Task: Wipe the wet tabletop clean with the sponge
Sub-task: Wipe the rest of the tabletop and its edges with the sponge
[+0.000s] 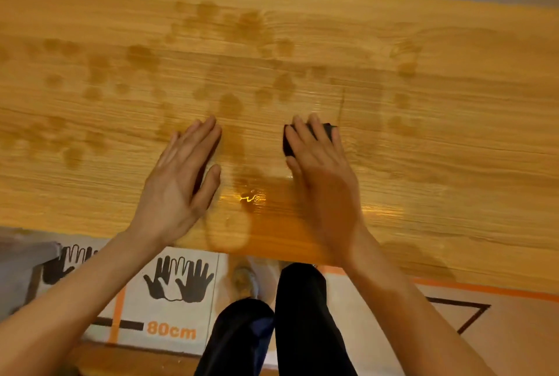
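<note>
Head view, motion-blurred. Wooden tabletop [453, 139] fills the upper frame, grain running side to side. Right hand [320, 170] lies flat on a dark sponge [289, 141], fingers nearly straight and pressing it down, thumb along its 8 o'clock side; sponge edges peek out at 9 and 1 o'clock of the fingers. Sponge sits on the tabletop just right of centre. Left hand [181, 173] at 9 o'clock of the sponge, well apart, palm down on the wood, fingers straight and together, holding nothing. Wet blotches [99, 67] scattered from 9 to 1 o'clock of the hands. Glossy wet streak [248, 197] between the hands, running to the near edge. Below the edge: floor mat [178, 285] with hand outlines and "80cm" print, dark trouser legs [299, 315], one shoe [243, 278].
</note>
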Action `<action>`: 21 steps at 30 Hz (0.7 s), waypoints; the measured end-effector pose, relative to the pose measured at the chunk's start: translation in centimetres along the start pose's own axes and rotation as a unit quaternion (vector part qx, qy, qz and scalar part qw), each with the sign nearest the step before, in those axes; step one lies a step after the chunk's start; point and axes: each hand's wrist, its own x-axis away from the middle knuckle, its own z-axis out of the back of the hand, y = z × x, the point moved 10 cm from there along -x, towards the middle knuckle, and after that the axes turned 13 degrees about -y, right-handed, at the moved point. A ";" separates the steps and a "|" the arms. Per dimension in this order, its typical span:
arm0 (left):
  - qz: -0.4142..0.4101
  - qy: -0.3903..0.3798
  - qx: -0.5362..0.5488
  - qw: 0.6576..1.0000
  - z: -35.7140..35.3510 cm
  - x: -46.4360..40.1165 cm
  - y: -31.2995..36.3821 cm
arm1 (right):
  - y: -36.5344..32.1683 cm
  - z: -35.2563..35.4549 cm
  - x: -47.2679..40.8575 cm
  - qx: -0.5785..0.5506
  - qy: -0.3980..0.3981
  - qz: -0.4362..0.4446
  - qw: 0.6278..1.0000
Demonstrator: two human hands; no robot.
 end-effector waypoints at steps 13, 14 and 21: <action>0.055 0.031 0.001 0.998 1.0 -7.6 -1.2 | 1.2 0.5 -2.9 -0.013 0.069 -0.078 0.994; 0.057 0.027 -0.003 0.998 1.0 -7.5 -1.2 | -0.9 -0.4 -4.3 -0.022 0.060 -0.052 0.997; 0.061 0.017 -0.003 0.998 1.2 -7.6 -1.2 | 3.7 1.6 -1.6 -0.073 -0.006 0.009 0.997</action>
